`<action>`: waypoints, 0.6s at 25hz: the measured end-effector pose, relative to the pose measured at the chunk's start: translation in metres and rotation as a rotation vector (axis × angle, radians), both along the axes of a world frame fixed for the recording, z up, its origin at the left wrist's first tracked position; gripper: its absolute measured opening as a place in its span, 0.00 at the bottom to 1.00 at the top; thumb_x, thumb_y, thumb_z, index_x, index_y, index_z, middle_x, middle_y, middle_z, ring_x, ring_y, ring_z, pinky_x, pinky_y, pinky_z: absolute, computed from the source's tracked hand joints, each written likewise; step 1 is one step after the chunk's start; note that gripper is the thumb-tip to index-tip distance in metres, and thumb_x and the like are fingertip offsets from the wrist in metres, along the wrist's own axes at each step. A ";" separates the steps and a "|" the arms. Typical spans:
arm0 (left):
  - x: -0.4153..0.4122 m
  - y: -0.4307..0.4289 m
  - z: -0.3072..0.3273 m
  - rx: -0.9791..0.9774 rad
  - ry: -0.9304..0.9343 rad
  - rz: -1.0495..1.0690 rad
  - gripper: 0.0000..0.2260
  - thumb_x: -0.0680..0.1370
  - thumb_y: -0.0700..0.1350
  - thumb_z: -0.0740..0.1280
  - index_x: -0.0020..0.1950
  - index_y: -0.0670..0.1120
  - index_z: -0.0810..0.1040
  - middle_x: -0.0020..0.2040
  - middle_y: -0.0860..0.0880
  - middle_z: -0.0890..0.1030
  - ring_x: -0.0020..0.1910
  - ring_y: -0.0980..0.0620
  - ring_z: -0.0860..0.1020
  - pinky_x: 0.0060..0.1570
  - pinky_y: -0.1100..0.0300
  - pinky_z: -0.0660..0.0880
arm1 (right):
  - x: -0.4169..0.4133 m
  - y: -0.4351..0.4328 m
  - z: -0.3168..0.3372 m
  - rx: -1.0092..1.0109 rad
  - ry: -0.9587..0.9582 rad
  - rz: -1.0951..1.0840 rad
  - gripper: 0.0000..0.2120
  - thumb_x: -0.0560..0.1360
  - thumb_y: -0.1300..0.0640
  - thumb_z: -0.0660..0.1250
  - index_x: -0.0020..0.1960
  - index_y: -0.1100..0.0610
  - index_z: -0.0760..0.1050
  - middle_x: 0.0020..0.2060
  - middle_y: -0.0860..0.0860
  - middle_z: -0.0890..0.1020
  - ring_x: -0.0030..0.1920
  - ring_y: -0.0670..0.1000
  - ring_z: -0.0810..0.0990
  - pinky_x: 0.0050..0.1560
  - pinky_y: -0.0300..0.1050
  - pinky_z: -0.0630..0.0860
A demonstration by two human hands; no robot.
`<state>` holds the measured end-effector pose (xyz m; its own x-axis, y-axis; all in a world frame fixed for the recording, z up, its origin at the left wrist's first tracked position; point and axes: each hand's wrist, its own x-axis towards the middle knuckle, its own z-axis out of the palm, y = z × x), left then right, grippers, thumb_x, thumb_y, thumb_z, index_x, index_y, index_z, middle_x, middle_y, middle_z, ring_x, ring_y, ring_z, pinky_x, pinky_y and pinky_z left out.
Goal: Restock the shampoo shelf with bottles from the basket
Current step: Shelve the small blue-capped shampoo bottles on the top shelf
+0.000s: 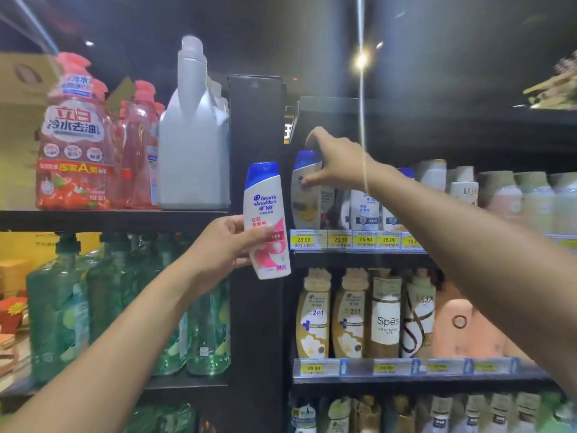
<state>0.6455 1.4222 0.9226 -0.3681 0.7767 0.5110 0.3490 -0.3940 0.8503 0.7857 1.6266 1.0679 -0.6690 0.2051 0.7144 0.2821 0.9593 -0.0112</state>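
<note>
Left of the yellow price tags (340,239), your left hand (218,245) gripped one shampoo bottle (265,220), unshelved; your right hand (337,164) clasped another (304,195) on the shelf (359,254). Basket unseen.

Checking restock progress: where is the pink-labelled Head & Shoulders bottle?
Centre of the head view, the pink-labelled Head & Shoulders bottle is upright in the left hand, before the dark shelf post.

A: Where's room on the shampoo shelf (359,256)?
B: Front row's packed w/ bottles all the way right. Your right hand (335,164) is on the yellow-label bottle (305,195) at the far left end, tight vs the black post (256,145).
A: Overhead?
B: Dark gap above the caps, under the next shelf – you can reach in there.
</note>
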 end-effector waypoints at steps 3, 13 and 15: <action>0.000 -0.001 0.000 0.008 -0.014 -0.020 0.29 0.62 0.63 0.84 0.57 0.51 0.87 0.59 0.44 0.87 0.58 0.44 0.86 0.60 0.49 0.82 | -0.023 0.013 -0.015 -0.043 -0.036 0.016 0.35 0.65 0.42 0.82 0.62 0.49 0.65 0.53 0.51 0.81 0.49 0.56 0.81 0.49 0.52 0.78; -0.006 0.003 -0.002 0.030 -0.065 -0.057 0.25 0.65 0.58 0.84 0.58 0.50 0.87 0.60 0.43 0.87 0.59 0.43 0.86 0.54 0.53 0.84 | -0.042 0.032 -0.027 0.421 -0.126 -0.355 0.43 0.62 0.31 0.79 0.66 0.55 0.70 0.60 0.55 0.78 0.61 0.60 0.76 0.60 0.57 0.72; -0.007 0.004 -0.003 0.029 -0.070 -0.055 0.22 0.67 0.56 0.82 0.58 0.50 0.87 0.60 0.43 0.86 0.59 0.43 0.86 0.54 0.53 0.84 | -0.046 0.035 -0.028 0.456 -0.114 -0.367 0.43 0.61 0.31 0.78 0.66 0.55 0.72 0.59 0.54 0.79 0.62 0.60 0.76 0.65 0.58 0.69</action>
